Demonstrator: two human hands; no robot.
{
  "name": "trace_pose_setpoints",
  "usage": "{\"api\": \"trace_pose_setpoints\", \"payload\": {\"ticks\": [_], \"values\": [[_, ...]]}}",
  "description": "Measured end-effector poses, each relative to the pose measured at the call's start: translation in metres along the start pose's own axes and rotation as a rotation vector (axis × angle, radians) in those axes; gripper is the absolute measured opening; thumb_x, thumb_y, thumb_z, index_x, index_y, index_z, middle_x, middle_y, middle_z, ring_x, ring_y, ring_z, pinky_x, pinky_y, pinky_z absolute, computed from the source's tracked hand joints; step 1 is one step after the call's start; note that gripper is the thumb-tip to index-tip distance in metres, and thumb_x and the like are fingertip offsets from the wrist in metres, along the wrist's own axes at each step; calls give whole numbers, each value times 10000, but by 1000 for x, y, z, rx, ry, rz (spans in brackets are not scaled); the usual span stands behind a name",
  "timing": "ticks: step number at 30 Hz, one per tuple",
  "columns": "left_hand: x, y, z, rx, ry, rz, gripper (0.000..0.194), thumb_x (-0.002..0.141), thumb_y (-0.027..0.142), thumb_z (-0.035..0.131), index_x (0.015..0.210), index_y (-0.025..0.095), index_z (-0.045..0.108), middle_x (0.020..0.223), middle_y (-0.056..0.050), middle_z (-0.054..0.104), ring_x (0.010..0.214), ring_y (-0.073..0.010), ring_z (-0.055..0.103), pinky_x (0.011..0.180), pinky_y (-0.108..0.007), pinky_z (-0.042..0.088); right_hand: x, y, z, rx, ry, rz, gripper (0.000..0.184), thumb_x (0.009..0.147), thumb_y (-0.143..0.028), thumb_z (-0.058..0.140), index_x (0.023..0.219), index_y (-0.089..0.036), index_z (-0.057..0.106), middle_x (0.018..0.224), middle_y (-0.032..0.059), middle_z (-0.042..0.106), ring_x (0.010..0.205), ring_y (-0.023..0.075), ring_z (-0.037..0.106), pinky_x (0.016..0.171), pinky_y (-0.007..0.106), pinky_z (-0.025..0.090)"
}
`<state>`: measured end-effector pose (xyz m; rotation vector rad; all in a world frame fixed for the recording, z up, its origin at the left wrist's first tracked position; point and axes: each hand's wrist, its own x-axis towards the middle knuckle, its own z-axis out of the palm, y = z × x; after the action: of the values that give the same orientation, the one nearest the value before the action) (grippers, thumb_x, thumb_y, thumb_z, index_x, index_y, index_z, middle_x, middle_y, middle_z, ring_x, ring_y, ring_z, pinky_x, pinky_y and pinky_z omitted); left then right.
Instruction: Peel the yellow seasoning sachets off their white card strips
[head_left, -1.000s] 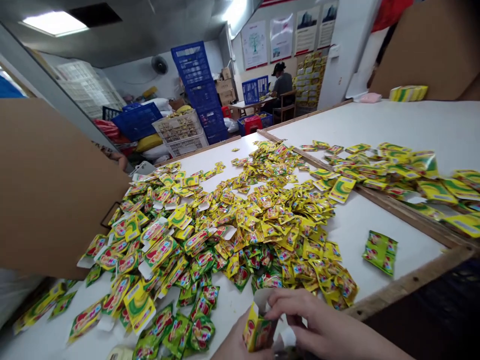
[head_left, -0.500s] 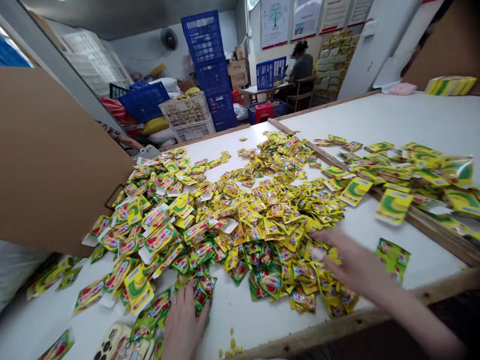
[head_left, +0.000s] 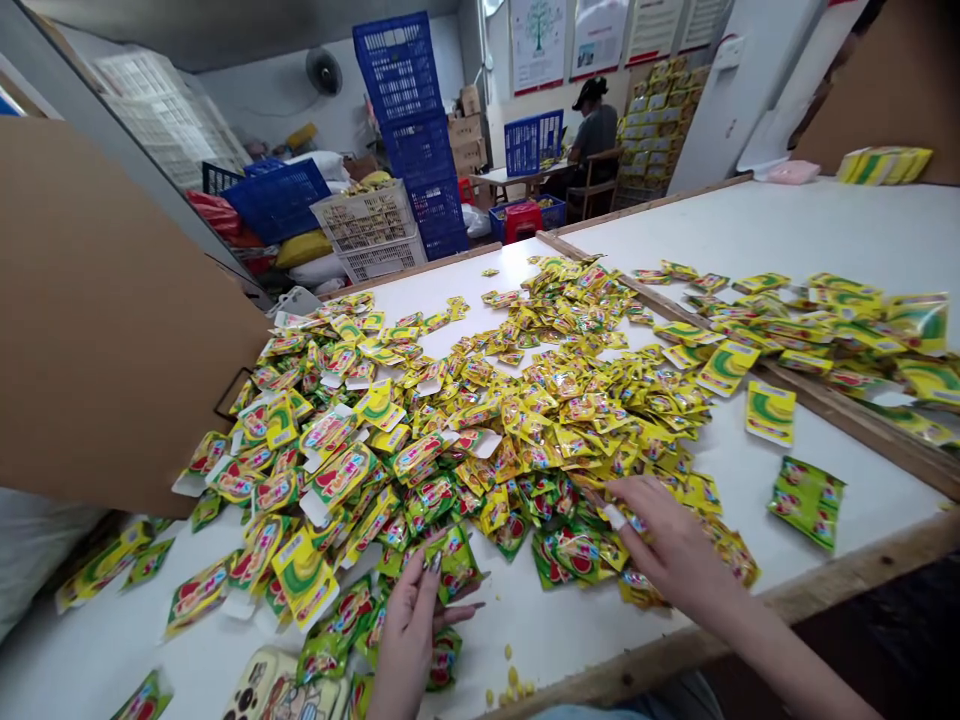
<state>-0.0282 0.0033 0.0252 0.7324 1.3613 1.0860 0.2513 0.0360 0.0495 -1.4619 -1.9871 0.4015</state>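
Observation:
My left hand (head_left: 412,620), at the lower middle, has thumb and forefinger on a small green packet (head_left: 457,562) with red fruit pictures; its other fingers stretch out. More green packets (head_left: 444,655) lie under and beside it. My right hand (head_left: 664,545) reaches over the near right side of the heap, touching small yellow packets (head_left: 581,440). Its fingers are apart, and one wears a white covering near the tip. Green packets (head_left: 574,553) lie just left of it. Flat yellow-and-green boxes (head_left: 341,475) pile up at the left of the heap.
A phone in a decorated case (head_left: 289,690) lies at the near edge. Wooden strips (head_left: 847,420) border and divide the white table. One green packet (head_left: 808,500) lies apart on the right. Cardboard (head_left: 112,320) stands at left. Behind are blue crates (head_left: 416,140) and a seated person (head_left: 596,130).
My left hand has lifted slightly and now has a green packet at its fingertips. My right hand has shifted across the yellow packets. The view has moved a little; the forearm at far left is gone.

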Motion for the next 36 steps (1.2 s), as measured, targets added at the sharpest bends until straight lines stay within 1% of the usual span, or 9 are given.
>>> {"api": "trace_pose_setpoints", "payload": {"ticks": [3,6,9,14,19,23,28,32,36], "values": [[-2,2,13,-121,-38,34,633,778,436,571,1321,207,339,537,85,464,541,-120,556,770,-351,539,14,-41,15,628,-193,202,208,868,-268,343,979,-171,491,699,27,580,501,131,536,444,251,453],[-6,7,18,-73,-119,22,567,826,450,485,1319,205,351,816,-21,638,745,-164,612,805,-339,516,27,-72,35,824,-492,174,153,857,-277,409,865,-170,518,620,-32,480,437,73,445,410,189,398],[-11,12,18,-28,-203,31,595,817,524,437,1308,192,380,1151,-114,595,1003,-238,583,844,-348,493,32,-81,53,745,-529,109,110,844,-202,412,822,-175,516,618,-40,462,475,72,455,442,175,391],[-15,7,18,81,-218,111,785,772,361,598,1396,200,149,1233,-128,554,1084,-223,547,924,-323,434,25,-74,61,523,-499,103,116,796,-153,409,900,-187,447,707,-5,551,566,126,537,535,243,446],[-21,-4,19,363,-266,285,791,830,296,485,1395,291,-68,1493,-122,137,1128,-230,525,974,-375,387,29,-63,36,225,-533,-109,697,682,-203,556,1315,-133,274,1322,174,399,1196,272,398,952,396,350],[-25,-5,27,532,-382,358,876,811,241,469,1373,248,-202,1500,-149,-16,1068,-242,562,962,-411,389,34,-60,27,233,-779,-247,313,755,-132,460,1047,-182,559,1010,72,635,935,195,590,783,276,434],[-14,22,18,721,-481,302,859,787,236,535,1401,293,-64,1489,-123,160,972,-200,601,899,-361,446,25,-53,34,168,-711,-288,222,750,-67,450,864,-179,605,848,38,649,803,162,603,691,227,418],[30,72,-3,1068,-233,555,495,826,370,493,1294,263,374,1380,-63,391,1263,-215,348,1052,-358,270,9,-35,54,-28,-572,-280,273,727,-2,420,853,-174,590,845,52,643,731,159,593,644,235,417],[93,106,-5,1397,71,560,457,873,438,344,1242,174,392,1280,-122,471,1199,-223,410,997,-354,311,-7,-23,74,-236,-473,-333,266,709,24,390,789,-158,566,802,77,642,680,194,583,566,263,414]]}}
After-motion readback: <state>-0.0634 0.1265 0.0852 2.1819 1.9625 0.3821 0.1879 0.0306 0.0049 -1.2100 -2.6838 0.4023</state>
